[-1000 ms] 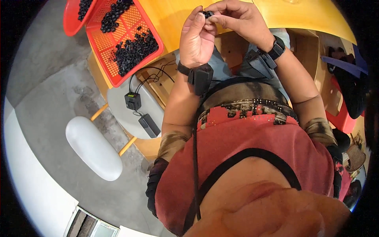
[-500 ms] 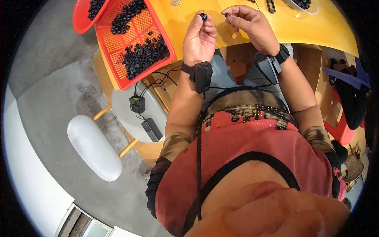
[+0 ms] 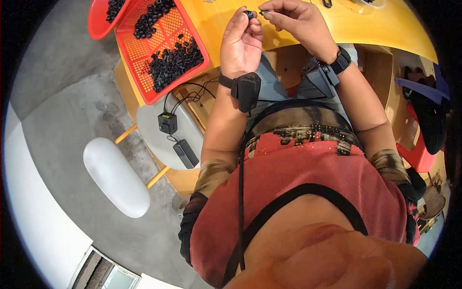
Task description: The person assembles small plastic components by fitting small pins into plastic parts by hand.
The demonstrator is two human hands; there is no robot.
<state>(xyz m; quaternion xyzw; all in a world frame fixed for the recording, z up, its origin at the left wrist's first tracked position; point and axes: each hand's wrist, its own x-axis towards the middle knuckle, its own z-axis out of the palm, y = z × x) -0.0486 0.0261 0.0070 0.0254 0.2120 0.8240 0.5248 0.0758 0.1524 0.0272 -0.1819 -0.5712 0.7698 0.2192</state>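
Over the near edge of the yellow table (image 3: 353, 30), my left hand (image 3: 242, 45) pinches a small round black part with a hole (image 3: 249, 14) between thumb and fingers. Close on its right, my right hand (image 3: 301, 21) grips a tiny dark piece (image 3: 263, 12) in its fingertips; its exact kind is too small to tell. The two pieces face each other with a narrow gap between them. On the left stands a red plastic basket (image 3: 205, 57) with small black pieces (image 3: 175, 61) in its near part and rounder black parts (image 3: 144, 28) farther back.
A red bowl (image 3: 98, 31) of black parts is beside the basket. At the far right of the table is a clear tub (image 3: 378, 4), near a black loop-shaped item (image 3: 327, 3). A grey-white chair (image 3: 144, 123) at my left carries black devices with cables (image 3: 167, 123).
My right hand has moved left, bringing its tiny piece close to the round black part in my left hand. Both hands sit slightly farther up in the view.
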